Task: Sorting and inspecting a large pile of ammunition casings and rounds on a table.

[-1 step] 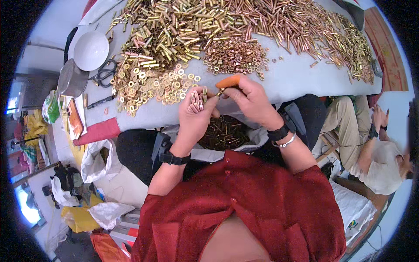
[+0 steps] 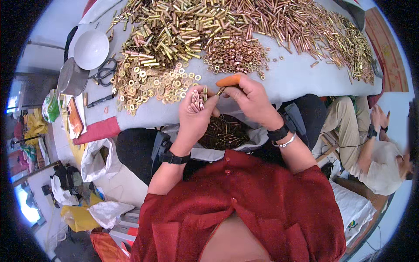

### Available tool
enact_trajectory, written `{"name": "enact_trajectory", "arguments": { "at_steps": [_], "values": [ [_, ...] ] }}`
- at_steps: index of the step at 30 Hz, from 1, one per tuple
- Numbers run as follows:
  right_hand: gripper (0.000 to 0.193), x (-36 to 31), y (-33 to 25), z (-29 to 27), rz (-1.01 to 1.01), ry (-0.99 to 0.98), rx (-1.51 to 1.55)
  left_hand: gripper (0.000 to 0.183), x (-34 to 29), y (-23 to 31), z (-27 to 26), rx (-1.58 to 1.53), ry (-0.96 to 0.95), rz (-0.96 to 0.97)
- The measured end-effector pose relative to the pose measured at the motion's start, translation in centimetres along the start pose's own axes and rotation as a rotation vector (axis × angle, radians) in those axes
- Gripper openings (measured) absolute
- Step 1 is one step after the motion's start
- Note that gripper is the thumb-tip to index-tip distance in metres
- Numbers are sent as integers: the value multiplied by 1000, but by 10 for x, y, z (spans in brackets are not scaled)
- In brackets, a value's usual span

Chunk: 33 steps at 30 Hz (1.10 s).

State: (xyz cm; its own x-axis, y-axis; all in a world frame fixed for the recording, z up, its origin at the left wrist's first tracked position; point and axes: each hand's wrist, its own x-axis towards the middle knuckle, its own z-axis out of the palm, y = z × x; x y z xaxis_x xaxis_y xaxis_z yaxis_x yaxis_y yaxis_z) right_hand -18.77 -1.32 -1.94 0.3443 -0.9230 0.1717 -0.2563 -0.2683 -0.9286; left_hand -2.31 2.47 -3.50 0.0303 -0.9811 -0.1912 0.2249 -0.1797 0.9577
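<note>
My left hand [image 2: 197, 105] is closed, with several small copper-coloured metal pieces [image 2: 197, 101] lying in its palm and fingers. My right hand [image 2: 253, 98] wears an orange finger cover [image 2: 228, 81] on the index finger and pinches a small brass-coloured bolt [image 2: 221, 91]. The fingertips of both hands meet at this bolt, over the front edge of the table. Just beyond the hands lie a heap of flat brass washers [image 2: 144, 89] and a heap of small copper-coloured nuts [image 2: 235, 56]. Below the hands, an open white sack [image 2: 259, 144] in my lap holds many dark assembled bolts [image 2: 224, 132].
Metal sleeves [image 2: 174, 32] and long thin bolts [image 2: 288, 22] cover the table's far side. At left are a white bowl [image 2: 91, 49], a grey container [image 2: 72, 77], black scissors [image 2: 104, 72], a black pen [image 2: 101, 101] and an orange phone [image 2: 75, 117]. Another person [image 2: 382, 161] sits at right.
</note>
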Motion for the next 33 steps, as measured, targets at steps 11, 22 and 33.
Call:
{"name": "enact_trajectory", "arguments": {
  "at_steps": [11,22,33],
  "values": [
    [16,8,5,2,-182,9,-170,21,4,0,-6,93,10,96],
    [17,3,2,8,-121,3,-204,20,-1,-7,-16,316,-45,382],
    [14,-4,-10,13,90,29,9,17,-3,-10,-17,332,-2,402]
  ]
}}
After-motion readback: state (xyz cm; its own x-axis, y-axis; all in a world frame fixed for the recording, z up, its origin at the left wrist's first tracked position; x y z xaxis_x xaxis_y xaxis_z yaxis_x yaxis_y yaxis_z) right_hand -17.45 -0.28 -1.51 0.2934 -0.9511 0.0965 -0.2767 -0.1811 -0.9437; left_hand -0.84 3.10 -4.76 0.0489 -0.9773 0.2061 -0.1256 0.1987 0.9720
